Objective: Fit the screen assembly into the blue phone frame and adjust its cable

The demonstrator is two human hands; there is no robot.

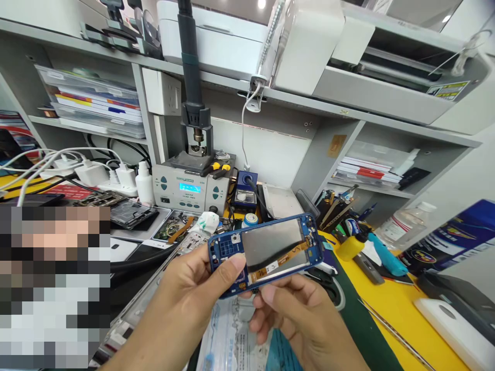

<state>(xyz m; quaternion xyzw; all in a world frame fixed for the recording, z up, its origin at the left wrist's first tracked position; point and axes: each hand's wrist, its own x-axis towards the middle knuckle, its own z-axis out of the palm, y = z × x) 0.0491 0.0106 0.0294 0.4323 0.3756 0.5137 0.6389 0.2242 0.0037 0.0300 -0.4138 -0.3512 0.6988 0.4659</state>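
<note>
Both my hands hold up an opened phone (266, 252) with a blue frame, a silvery metal back plate and an orange flex cable across it. My left hand (193, 293) grips its left end, thumb pressed on the frame. My right hand (297, 314) supports the lower edge from beneath, thumb and fingers pinched on it. The phone hangs above the bench, tilted slightly up to the right.
A soldering station (189, 188) with a blue display stands behind, a white bottle (144, 183) to its left. Chargers and cables (88, 172) lie at far left. Tools (336, 208) and a yellow bottle (350, 246) sit at right on a yellow mat (386, 304). A blurred patch covers the lower left.
</note>
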